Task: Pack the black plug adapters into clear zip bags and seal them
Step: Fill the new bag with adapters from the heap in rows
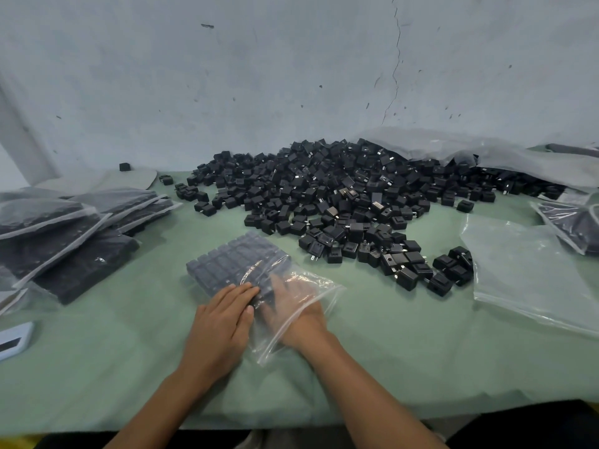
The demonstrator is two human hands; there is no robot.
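Right hand (291, 306) flat inside the zip bag (259, 277), left hand (223, 319) pressing on top — fingers extended, steadying rows of adapters (233, 264) near the surface's front edge.

Right hand (293, 314) inside zip bag (259, 280) — left hand (220, 322) pressing.

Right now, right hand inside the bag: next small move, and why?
Probably draw the right hand out of the zip bag while the left hand presses on top. The plug adapters already sit in tidy rows inside, and the mouth cannot be sealed with a hand in it.
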